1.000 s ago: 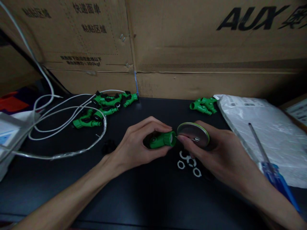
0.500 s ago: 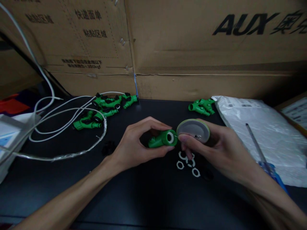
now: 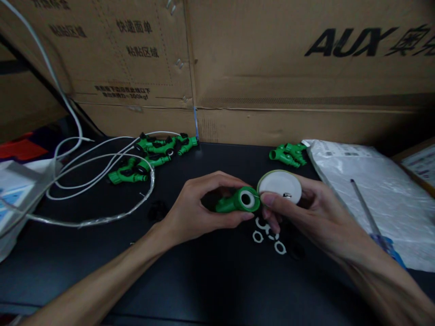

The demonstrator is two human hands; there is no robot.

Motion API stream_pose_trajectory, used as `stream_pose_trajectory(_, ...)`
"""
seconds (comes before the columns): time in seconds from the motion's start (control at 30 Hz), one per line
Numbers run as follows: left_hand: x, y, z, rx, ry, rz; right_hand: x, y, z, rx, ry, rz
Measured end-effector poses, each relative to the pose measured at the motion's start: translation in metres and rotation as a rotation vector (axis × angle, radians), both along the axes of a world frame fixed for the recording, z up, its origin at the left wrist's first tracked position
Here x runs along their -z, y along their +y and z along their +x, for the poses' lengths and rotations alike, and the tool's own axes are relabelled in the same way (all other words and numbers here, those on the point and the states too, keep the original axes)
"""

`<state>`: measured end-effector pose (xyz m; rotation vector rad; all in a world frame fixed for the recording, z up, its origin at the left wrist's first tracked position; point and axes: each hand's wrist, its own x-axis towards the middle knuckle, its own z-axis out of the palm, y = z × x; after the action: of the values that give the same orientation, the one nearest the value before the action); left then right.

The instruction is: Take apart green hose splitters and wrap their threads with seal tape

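Dim, soft feed.
Below the left grip point(image 3: 193, 208), I see deep shadow on the worktop point(image 3: 217, 280); right of that grip, the disc point(image 3: 282, 183) catches pale light; beyond, the cardboard point(image 3: 288, 77) looks blurry.

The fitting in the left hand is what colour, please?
The fitting is green, clearest in the head view.

Green on the held fitting point(image 3: 229, 203), white on its inner ring point(image 3: 252, 199); white edged yellow-green on the disc point(image 3: 280, 183); brown with black lettering on the far cardboard point(image 3: 258, 59).
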<state>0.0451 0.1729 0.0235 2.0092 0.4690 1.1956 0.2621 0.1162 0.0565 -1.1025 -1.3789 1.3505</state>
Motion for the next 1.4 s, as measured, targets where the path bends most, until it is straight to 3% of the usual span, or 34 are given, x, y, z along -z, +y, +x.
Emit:
stream_pose_trajectory(0.23,-0.002,0.003,-0.003,-0.058,0.03,0.05,0.003,0.003,-0.001,0.232,0.13,-0.084)
stream_pose_trajectory(0.33,0.0,0.004,-0.003,-0.063,0.032,0.003,0.005,0.003,-0.003,0.171,0.209,-0.189)
stream_pose_trajectory(0.47,0.001,0.005,-0.002,-0.038,-0.024,-0.059,0.009,0.002,-0.007,0.173,0.288,-0.219)
stream_pose_trajectory(0.63,0.002,0.004,0.0,-0.02,-0.055,-0.056,0.012,0.0,-0.013,-0.032,0.454,-0.307)
stream_pose_trajectory(0.87,0.002,0.003,-0.001,-0.188,0.087,0.067,0.017,0.005,-0.012,0.166,0.325,-0.121)
stream_pose_trajectory(1.03,0.0,0.002,-0.001,-0.254,0.183,0.183,0.02,0.006,-0.011,0.159,0.233,-0.064)
stream_pose_trajectory(1.23,0.005,0.006,0.001,-0.261,0.153,0.064,0.02,0.007,-0.01,0.198,-0.052,0.071)
stream_pose_trajectory(1.4,0.009,0.01,0.0,-0.258,0.123,-0.036,0.019,0.007,-0.008,0.178,-0.088,0.122)
